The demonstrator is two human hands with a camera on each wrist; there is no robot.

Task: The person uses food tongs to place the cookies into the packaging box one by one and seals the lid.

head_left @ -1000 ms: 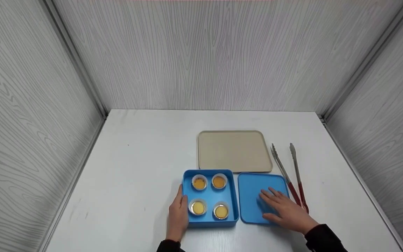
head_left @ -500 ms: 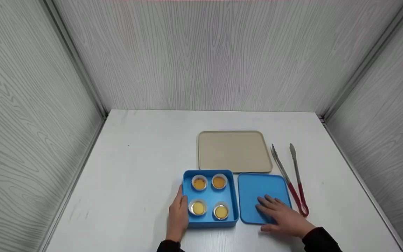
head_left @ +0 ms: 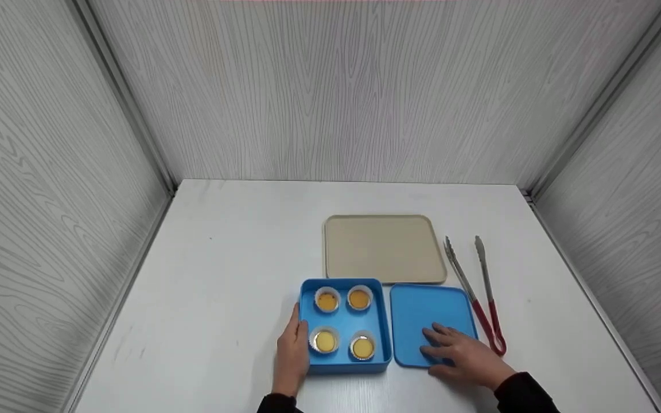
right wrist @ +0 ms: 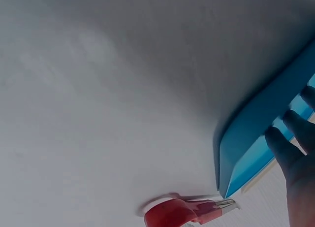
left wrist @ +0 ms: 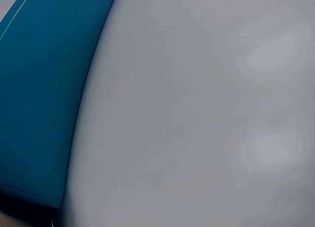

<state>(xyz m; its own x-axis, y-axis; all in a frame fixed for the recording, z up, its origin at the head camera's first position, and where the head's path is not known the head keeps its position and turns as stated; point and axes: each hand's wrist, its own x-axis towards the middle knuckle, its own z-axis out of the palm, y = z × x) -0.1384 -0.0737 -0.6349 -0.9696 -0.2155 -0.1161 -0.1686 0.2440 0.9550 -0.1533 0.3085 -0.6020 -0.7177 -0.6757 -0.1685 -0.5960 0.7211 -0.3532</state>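
Observation:
A blue box (head_left: 346, 367) holds several yellow tarts in white paper cups (head_left: 325, 341). My left hand (head_left: 292, 353) rests flat against its left wall, fingers straight. The box's blue lid (head_left: 422, 307) lies flat just to the right. On its near part my right hand (head_left: 461, 354) lies with the fingers spread. The left wrist view shows only the blue box wall (left wrist: 39, 99) and white table. In the right wrist view the lid's edge (right wrist: 256, 138) shows with my fingertips (right wrist: 280, 148) over it.
A beige tray (head_left: 384, 248) lies behind the box and lid. Metal tongs with red handles (head_left: 482, 301) lie to the right of the lid, their red end (right wrist: 182, 213) close to my right hand. Grey panel walls close in the white table (head_left: 221, 258) on three sides.
My right hand has slid back toward me over the lid, from its middle to its near edge. The left hand and the box have not moved.

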